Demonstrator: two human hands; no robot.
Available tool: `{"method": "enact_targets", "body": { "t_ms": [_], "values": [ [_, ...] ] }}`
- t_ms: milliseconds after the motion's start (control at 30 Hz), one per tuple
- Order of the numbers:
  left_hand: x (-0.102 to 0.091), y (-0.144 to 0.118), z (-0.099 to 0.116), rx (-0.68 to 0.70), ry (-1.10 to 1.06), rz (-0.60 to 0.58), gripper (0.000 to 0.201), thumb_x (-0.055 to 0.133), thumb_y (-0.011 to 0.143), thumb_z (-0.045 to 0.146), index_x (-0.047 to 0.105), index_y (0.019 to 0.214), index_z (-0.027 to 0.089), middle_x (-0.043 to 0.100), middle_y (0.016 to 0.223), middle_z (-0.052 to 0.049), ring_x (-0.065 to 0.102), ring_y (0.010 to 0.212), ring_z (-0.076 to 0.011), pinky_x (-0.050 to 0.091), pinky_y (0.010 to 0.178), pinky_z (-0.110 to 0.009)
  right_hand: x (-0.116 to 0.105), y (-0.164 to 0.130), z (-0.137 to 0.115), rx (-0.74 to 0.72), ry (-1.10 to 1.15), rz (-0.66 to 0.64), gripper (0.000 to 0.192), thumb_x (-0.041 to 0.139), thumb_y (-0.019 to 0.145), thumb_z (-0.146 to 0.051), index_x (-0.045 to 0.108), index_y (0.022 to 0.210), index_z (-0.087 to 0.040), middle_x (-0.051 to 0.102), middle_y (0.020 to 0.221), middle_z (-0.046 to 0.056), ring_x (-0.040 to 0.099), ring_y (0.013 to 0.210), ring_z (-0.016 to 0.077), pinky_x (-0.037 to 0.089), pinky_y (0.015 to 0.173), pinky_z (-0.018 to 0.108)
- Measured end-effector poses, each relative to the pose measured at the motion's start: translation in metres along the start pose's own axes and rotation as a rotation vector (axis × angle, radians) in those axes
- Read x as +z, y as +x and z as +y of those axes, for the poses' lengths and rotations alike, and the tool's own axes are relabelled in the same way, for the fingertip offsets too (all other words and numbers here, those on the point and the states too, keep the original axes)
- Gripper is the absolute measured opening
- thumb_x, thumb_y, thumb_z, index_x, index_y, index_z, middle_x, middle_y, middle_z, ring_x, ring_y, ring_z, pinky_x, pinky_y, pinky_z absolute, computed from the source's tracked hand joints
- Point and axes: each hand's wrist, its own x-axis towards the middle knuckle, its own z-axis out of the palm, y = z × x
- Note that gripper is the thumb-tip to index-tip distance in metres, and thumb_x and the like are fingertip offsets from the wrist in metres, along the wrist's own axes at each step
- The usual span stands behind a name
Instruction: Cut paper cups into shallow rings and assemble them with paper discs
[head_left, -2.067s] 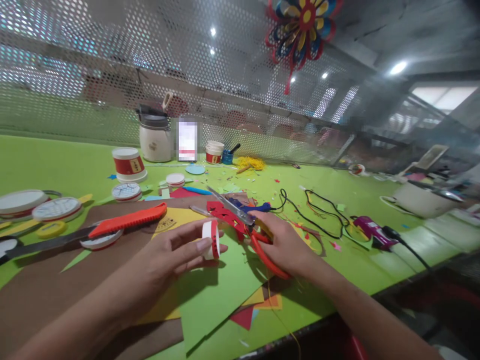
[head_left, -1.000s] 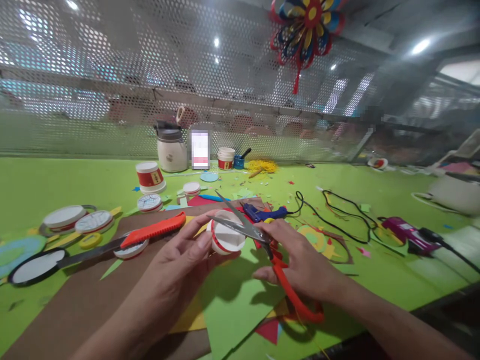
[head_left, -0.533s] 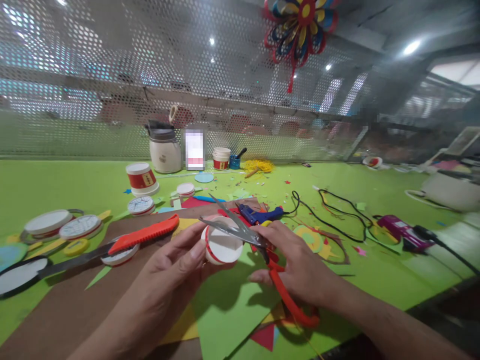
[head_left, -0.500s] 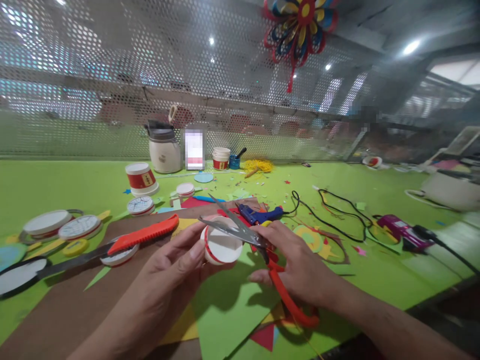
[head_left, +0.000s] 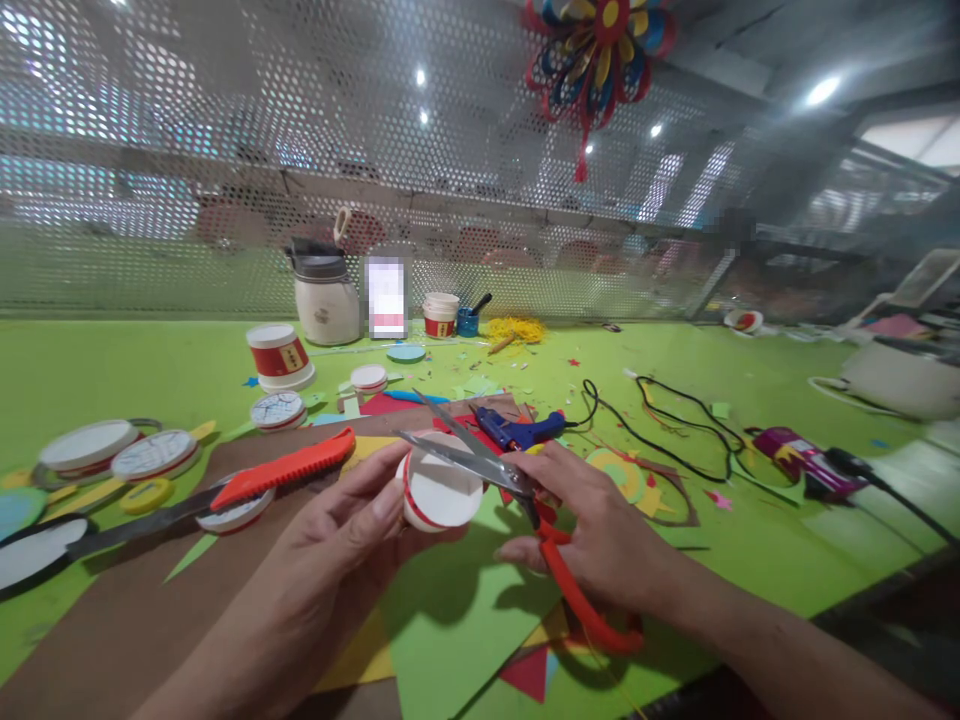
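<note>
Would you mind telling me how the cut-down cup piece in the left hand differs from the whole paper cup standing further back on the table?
The cup piece is a short ring, while the whole paper cup keeps its full height. The cup piece is held tilted in the left hand, its white inside facing the camera, with the open scissors of the right hand at its rim; the whole paper cup stands alone, upside down. Both are white with red bands.
</note>
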Motion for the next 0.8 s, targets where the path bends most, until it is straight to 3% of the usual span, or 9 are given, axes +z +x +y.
{"method": "enact_targets", "body": {
  "t_ms": [533,800],
  "values": [
    [-0.0046,-0.0006,0.0002,-0.032,-0.017,0.050,0.024,0.070,0.084,0.024,0.074,0.107,0.029,0.076,0.106,0.000,0.070,0.088,-0.0150,0.055,0.079,-0.021,0.0007,-0.0058,0.0081,-0.036,-0.027,0.048,0.057,0.076,0.076,-0.043,0.059,0.127,-0.025,0.063,0.104,0.009,0.060,0.089,0.0256,0.054,0.074,0.038],
    [-0.0086,0.0008,0.0035,-0.071,-0.009,0.011,0.030,0.070,0.081,0.022,0.074,0.110,0.029,0.073,0.115,-0.003,0.068,0.095,-0.0223,0.056,0.080,-0.029,-0.0006,-0.0054,0.0078,-0.082,-0.046,0.076,0.065,0.065,0.077,-0.064,0.059,0.128,-0.024,0.065,0.099,0.009,0.061,0.086,0.0258,0.055,0.075,0.038]
  ]
}}
